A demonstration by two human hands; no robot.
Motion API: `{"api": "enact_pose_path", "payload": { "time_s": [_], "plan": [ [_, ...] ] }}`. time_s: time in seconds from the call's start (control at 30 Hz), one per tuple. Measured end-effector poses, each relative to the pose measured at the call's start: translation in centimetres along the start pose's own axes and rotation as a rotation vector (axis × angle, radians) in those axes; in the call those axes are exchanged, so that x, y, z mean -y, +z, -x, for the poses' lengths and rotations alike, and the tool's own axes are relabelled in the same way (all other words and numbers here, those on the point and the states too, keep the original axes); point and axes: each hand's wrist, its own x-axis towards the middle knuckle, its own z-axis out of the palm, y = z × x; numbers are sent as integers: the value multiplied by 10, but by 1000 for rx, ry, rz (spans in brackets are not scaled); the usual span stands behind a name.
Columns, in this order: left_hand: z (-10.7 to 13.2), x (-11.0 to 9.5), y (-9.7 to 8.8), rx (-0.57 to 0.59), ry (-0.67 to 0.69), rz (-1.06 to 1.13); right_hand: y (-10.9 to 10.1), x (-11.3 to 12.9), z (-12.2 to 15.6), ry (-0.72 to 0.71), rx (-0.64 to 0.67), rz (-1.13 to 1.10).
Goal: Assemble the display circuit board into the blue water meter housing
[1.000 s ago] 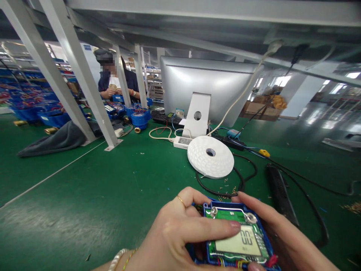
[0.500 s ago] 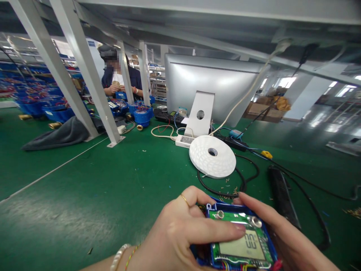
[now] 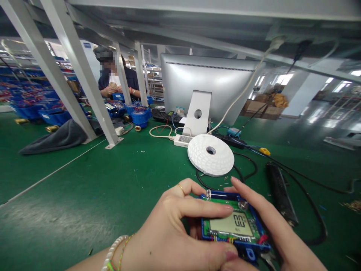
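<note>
Green mat, monitor back, white reel, steel posts

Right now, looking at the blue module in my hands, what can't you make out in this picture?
- Head view, blue module: underside and left edge hidden by the left hand; right side covered by the right hand.
- Display: shows digits, but the small print beneath is too small to read.
- Both wrists: cut off by the bottom edge.
- Co-worker's held item: too small and far to identify.
</note>
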Motion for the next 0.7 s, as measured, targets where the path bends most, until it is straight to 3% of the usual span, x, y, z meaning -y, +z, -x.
{"api": "enact_pose_path", "payload": {
  "time_s": [0.1,0.23,0.33,0.4,0.53,0.7],
  "plan": [
    [0,0,-1,-5,-51,7,6,1,-1,51,-38,61],
    [1,7,-1,-38,-18,15,14,11,7,256,-76,-89],
    [1,15,0,-85,54,12,18,14,20,377,-228,-80],
    [2,18,1,-127,68,5,19,14,29,277,-308,42],
    [4,20,3,-192,91,-21,18,13,33,-42,-295,206],
    [5,19,6,-199,105,-19,21,20,23,45,-210,35]
  ]
}}
